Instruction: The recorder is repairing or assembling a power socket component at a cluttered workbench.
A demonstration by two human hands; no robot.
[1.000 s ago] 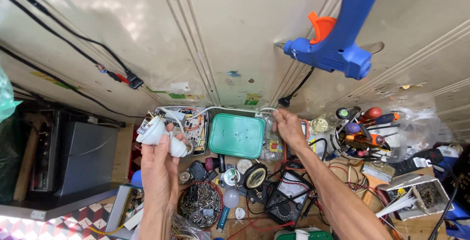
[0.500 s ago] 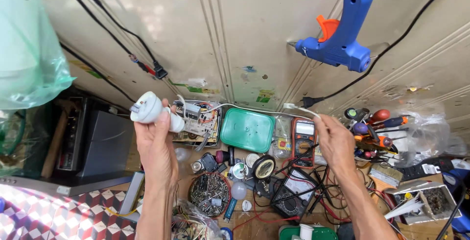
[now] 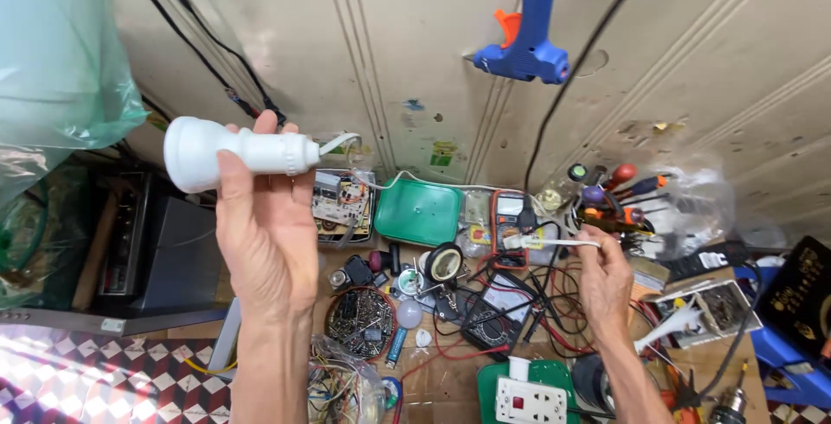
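Note:
My left hand [image 3: 264,225] is raised and grips a white lamp socket [image 3: 234,154] held sideways, its wide end to the left. A white cord [image 3: 407,180] runs from the socket's narrow end across the bench to my right hand [image 3: 603,281], which pinches the cord near its white plug end [image 3: 525,240]. Both hands are above a cluttered workbench against a cream wall.
A blue glue gun [image 3: 524,30] hangs on the wall. On the bench lie a green tray [image 3: 419,212], a multimeter [image 3: 509,227], screwdrivers [image 3: 615,192], a round tin of small parts [image 3: 360,322] and a green-and-white power strip [image 3: 526,394]. A green plastic bag [image 3: 52,86] hangs left.
My left hand has lifted the socket higher and turned it sideways. My right hand has moved right and down, drawing the cord out to its plug end.

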